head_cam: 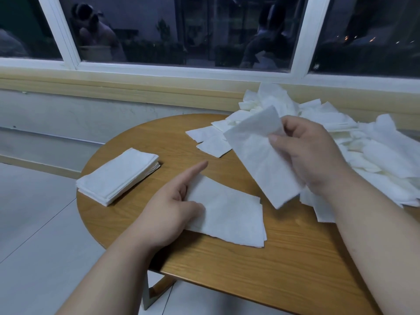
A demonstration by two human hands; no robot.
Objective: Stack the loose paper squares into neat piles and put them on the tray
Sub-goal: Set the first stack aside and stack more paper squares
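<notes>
My right hand (pixel 309 153) pinches one white paper square (pixel 261 155) and holds it tilted in the air above the table. My left hand (pixel 172 205) rests on the left edge of a small flat pile of paper squares (pixel 231 217) near the table's front, its index finger stretched out straight, the other fingers curled at the pile's edge. A thicker neat stack of paper squares (pixel 118 176) lies at the table's left edge. A large loose heap of paper squares (pixel 354 146) covers the table's right and back. No tray is in view.
The round wooden table (pixel 227 269) stands against a wall below a window sill (pixel 136 87). Tiled floor (pixel 38 223) lies to the left and in front. A table leg (pixel 154 289) shows under the front edge.
</notes>
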